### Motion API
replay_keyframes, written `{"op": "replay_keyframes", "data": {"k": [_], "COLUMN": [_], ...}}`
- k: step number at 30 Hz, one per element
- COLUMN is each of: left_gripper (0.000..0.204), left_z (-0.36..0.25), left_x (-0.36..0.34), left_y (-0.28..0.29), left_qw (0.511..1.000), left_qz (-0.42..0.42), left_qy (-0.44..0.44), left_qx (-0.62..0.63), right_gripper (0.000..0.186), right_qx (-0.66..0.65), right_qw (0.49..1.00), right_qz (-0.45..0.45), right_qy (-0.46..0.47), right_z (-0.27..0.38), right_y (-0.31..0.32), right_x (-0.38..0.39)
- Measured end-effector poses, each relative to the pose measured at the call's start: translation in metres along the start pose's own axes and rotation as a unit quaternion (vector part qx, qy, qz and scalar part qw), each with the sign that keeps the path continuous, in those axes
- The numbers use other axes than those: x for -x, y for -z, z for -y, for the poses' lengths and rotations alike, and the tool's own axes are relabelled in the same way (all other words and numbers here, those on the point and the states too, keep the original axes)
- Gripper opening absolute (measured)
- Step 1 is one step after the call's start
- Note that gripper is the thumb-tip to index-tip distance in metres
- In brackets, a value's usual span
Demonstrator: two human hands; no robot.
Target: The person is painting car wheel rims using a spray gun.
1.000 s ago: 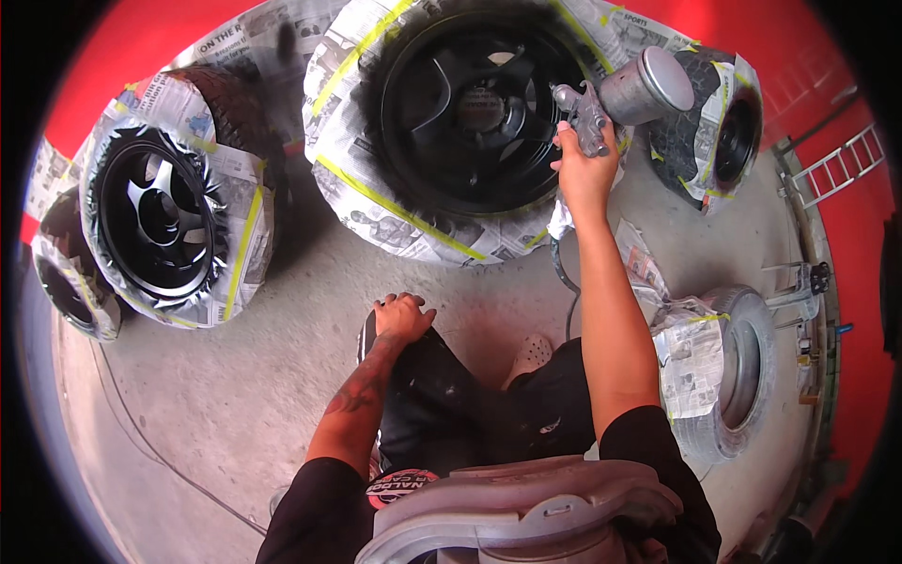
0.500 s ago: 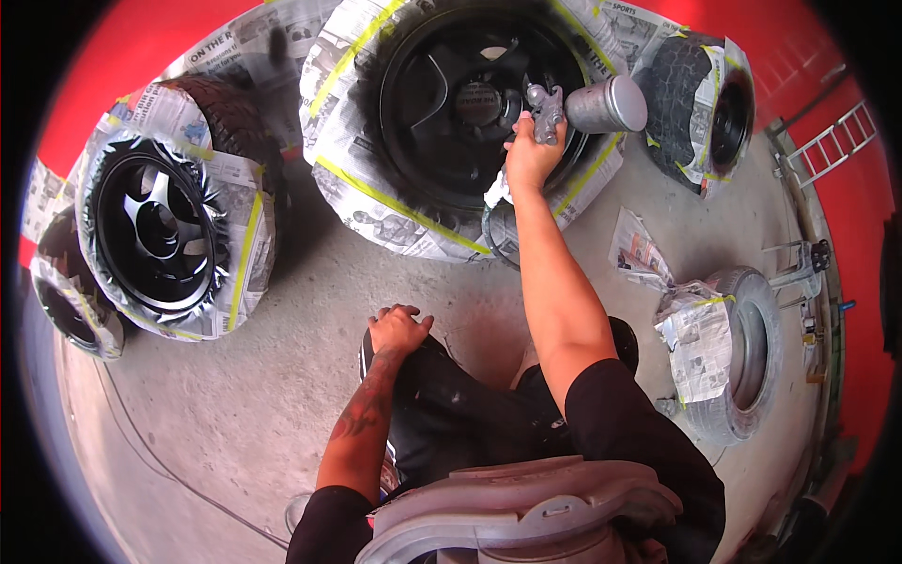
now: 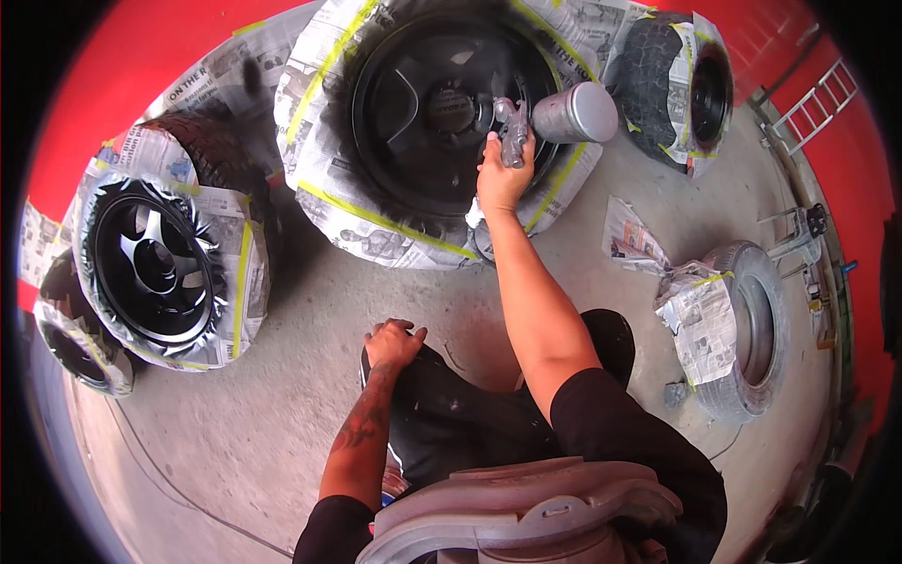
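Black paint covered the rim of the middle wheel, which leaned against the red wall with its tyre masked in newspaper and yellow tape. The right hand was clenched around the grip of a spray gun, raised just in front of the rim's right half. The gun's silver cup stuck out to the right of the handle, so the cup's long axis lay roughly across the picture, while the grip ran up and away from the wrist and the nozzle appeared to face the rim's hub (the tip itself was too small to make out). The left hand rested curled over the person's dark-trousered knee, gripping nothing else.

Judging by how close the gun sat to the surface, paint could have pooled and run if the spray lingered on one spot. Overspray had already darkened the paper around the rim, and a gap in the tape could have let black onto the tyre rubber. A second masked wheel stood near on the left, within reach of drifting mist. A crumpled sheet of newspaper lay loose on the concrete floor, and a gust from the gun might have lifted it toward wet paint.
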State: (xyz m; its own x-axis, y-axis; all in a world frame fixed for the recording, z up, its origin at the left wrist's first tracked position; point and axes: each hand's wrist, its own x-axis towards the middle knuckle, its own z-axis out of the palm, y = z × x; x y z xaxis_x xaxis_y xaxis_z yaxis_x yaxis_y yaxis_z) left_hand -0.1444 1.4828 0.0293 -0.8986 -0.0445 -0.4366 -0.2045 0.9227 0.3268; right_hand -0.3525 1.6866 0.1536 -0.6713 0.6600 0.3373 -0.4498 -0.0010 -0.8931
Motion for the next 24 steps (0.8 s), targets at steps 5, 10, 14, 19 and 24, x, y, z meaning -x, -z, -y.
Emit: {"op": "replay_keyframes", "data": {"k": [5,10,14,19,24], "left_gripper": [0.048,0.046,0.047,0.047,0.047], "left_z": [0.008,0.003,0.003,0.001,0.000], "left_x": [0.002,-0.004,-0.006,-0.007,-0.003], "left_y": [0.006,0.002,-0.001,-0.001,0.001], "left_qw": [1.000,1.000,1.000,1.000,1.000], "left_qz": [0.000,0.001,0.006,0.007,-0.002], "left_qy": [0.015,0.008,0.006,0.005,-0.002], "left_qx": [0.021,-0.001,-0.003,0.000,0.002], "right_gripper": [0.051,0.050,0.047,0.049,0.048], "right_qx": [-0.032,0.020,0.025,0.080,0.129], "right_qw": [0.992,0.998,0.990,0.962,0.985], "right_qz": [-0.096,-0.040,0.103,0.135,-0.027], "right_qy": [-0.072,0.034,0.090,0.223,0.113], "right_z": [0.001,-0.009,0.021,0.030,0.004], "right_y": [0.031,0.016,-0.005,-0.001,0.022], "right_x": [0.014,-0.003,0.017,0.026,0.013]}}
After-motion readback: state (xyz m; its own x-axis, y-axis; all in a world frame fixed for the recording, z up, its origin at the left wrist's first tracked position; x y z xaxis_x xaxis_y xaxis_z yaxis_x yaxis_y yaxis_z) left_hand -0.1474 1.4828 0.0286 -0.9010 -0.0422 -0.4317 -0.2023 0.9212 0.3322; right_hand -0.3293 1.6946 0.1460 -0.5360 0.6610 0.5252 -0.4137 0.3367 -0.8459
